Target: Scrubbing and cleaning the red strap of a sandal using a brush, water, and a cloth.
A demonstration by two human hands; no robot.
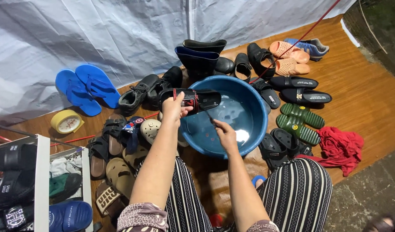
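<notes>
Wooden floor, white tarp behind. Black slide sandal over blue basin, gripped at heel end by left hand. Right hand closed around thin brush, bristles hidden. Shoes crowd basin; wet sandal could slip, splash neighbouring pairs.

A crinkled white tarpaulin hangs as the far wall. A wood-patterned floor sheet lies below it, meeting grey concrete ground at the near right. Overhead light glares.
</notes>
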